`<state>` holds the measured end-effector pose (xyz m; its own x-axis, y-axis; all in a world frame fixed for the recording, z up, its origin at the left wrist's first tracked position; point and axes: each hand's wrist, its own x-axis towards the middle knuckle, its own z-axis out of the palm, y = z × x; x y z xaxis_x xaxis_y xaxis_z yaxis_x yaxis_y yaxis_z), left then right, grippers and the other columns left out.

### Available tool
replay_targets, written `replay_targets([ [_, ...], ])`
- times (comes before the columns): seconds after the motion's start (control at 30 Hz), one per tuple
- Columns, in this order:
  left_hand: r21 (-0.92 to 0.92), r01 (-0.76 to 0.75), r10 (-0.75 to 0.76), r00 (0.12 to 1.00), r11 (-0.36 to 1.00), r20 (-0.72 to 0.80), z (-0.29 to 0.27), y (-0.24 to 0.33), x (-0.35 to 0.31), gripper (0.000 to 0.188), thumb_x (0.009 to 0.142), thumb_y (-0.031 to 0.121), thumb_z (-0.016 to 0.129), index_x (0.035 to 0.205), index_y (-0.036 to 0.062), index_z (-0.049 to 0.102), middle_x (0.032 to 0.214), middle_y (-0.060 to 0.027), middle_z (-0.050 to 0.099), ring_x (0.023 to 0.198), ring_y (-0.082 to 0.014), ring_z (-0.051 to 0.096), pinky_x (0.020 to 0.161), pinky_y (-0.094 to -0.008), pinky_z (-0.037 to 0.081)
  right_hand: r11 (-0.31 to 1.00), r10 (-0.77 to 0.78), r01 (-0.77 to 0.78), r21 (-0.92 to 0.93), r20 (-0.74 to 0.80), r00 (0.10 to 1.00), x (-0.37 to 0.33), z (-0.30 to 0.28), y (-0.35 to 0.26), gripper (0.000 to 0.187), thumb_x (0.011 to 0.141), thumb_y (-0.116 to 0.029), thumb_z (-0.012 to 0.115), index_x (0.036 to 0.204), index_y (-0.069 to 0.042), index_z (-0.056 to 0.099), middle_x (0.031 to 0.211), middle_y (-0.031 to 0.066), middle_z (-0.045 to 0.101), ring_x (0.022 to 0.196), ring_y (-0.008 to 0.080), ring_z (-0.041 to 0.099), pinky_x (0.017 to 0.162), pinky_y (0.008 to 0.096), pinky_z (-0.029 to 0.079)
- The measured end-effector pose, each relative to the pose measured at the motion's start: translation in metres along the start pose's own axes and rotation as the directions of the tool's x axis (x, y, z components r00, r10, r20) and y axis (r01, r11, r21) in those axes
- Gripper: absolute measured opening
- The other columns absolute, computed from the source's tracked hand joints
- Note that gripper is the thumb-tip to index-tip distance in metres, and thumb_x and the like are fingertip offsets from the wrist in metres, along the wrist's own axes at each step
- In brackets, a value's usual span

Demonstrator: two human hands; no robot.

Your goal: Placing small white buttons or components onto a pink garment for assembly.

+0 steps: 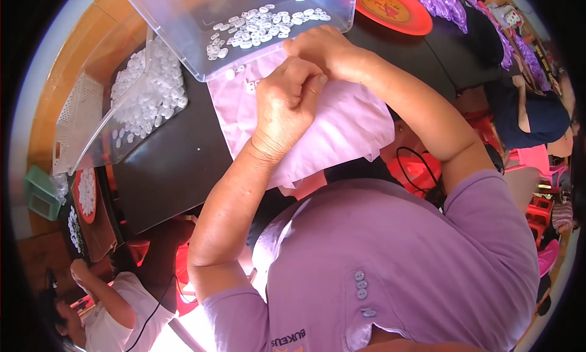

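My left hand [285, 102] is closed, its thumb pressed against the curled fingers, above a pink cloth [342, 120] on the dark table. Beside it, my right hand [323, 50] is also closed, near the front rim of a clear plastic bin [195, 65]. Whatever either hand pinches is hidden by the fingers. Inside the bin lies a loose spread of small white oval pieces [259, 28] with dark marks. A few similar pieces [251, 85] rest on the cloth just left of my left hand.
On the left, another clear bin [91, 147] holds a heap of white pieces [146, 86]. A red-orange plate [397, 10] sits at the back right, near purple plastic bags [442, 4]. Another person [116, 303] works at the lower left, by a red tray [85, 211] of white pieces.
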<state>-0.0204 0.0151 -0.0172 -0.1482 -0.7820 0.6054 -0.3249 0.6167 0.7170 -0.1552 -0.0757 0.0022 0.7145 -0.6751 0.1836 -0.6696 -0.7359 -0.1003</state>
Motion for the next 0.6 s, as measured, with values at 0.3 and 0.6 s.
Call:
replay_targets([
  [0.3, 0.062, -0.091, 0.091, 0.996, 0.994, 0.004, 0.002, 0.003, 0.001, 0.006, 0.082, -0.002, 0.065, 0.085, 0.0009, 0.061, 0.072, -0.0054, 0.061, 0.061, -0.0099, 0.056, 0.057, -0.0248, 0.046, 0.995, -0.025, 0.034, -0.097, 0.091, 0.996, 0.004, -0.003, 0.003, 0.019, 0.074, -0.022, 0.058, 0.079, -0.005, 0.063, 0.076, 0.0161, 0.066, 0.077, 0.0366, 0.064, 0.065, 0.0456, 0.048],
  [0.6, -0.404, 0.507, -0.605, 0.779, 0.762, -0.164, -0.017, -0.011, 0.014, 0.016, 0.081, -0.001, 0.064, 0.097, -0.0017, 0.067, 0.074, -0.0015, 0.062, 0.060, -0.0057, 0.052, 0.048, -0.0193, 0.038, 0.876, 0.004, 0.051, 0.479, -0.113, 0.994, 0.002, -0.001, 0.031, 0.020, 0.086, -0.021, 0.062, 0.076, -0.004, 0.061, 0.061, 0.0053, 0.058, 0.058, 0.0154, 0.056, 0.056, 0.0325, 0.044],
])
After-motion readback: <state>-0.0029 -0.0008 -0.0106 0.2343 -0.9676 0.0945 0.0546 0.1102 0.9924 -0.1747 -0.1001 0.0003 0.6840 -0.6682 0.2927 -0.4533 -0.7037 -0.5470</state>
